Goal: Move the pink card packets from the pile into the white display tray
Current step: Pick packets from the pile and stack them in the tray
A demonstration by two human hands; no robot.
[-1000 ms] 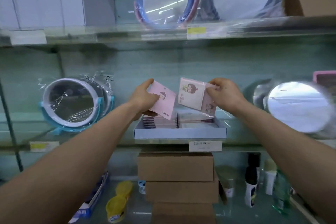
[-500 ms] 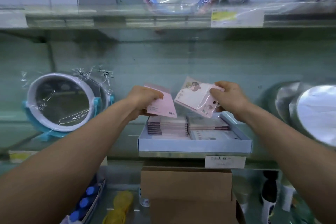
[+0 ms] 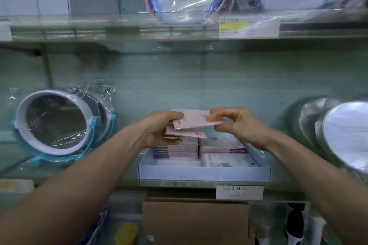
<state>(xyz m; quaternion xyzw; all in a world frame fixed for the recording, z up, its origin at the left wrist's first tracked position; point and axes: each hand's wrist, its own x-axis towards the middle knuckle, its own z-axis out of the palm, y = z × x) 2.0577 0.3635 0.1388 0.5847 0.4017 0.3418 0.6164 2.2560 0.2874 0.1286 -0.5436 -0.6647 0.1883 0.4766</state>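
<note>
While both hands meet just above the white display tray point(image 3: 203, 173), the top pink packet point(image 3: 194, 120) is pinched at its right edge by the right hand point(image 3: 239, 125). The left hand point(image 3: 159, 131) holds its left edge and grips a second packet point(image 3: 187, 135) just underneath. The tray holds packet stacks point(image 3: 179, 149) toward the back; round mirror point(image 3: 53, 123) to its left, cardboard box point(image 3: 195, 223) below.

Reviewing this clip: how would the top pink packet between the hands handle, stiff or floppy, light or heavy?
Probably fairly stiff: the top packet spans flat between left hand and right hand without sagging. Likely light: a fingertip pinch by the right hand carries one end. It is thin and flat, so it should lie steady on the stacks in the tray.
</note>
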